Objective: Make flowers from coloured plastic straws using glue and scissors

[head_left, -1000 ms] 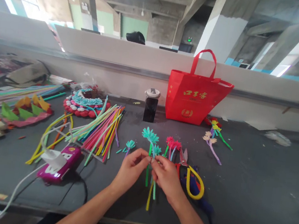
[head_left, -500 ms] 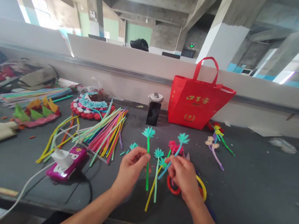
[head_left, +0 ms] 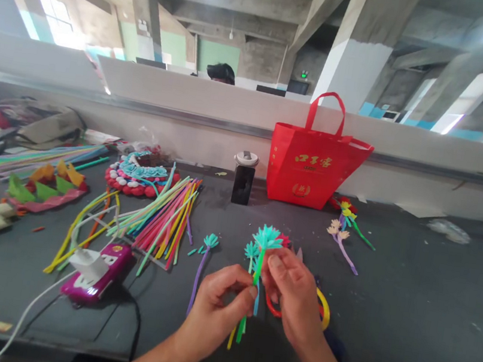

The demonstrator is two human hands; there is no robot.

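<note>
Just above the black table, my left hand pinches the green stem of a pipe-cleaner flower between thumb and fingers. My right hand has its fingers closed at the blue-stemmed flower, brought against the green one; the turquoise heads overlap. A blue stem end shows below. Behind the hands lie another turquoise flower and a dark pink flower head, partly hidden. Left of my left hand lies a purple-stemmed flower. Scissors with red and yellow handles are partly under my right hand.
Loose pipe cleaners lie in a bundle to the left, by a purple power strip with a white plug. A phone and a red bag stand at the back. More finished flowers lie right.
The two flowers, held apart before, are now together, with their heads overlapping. My left hand has moved right and slightly down, uncovering the purple-stemmed flower. The view has shifted slightly.
</note>
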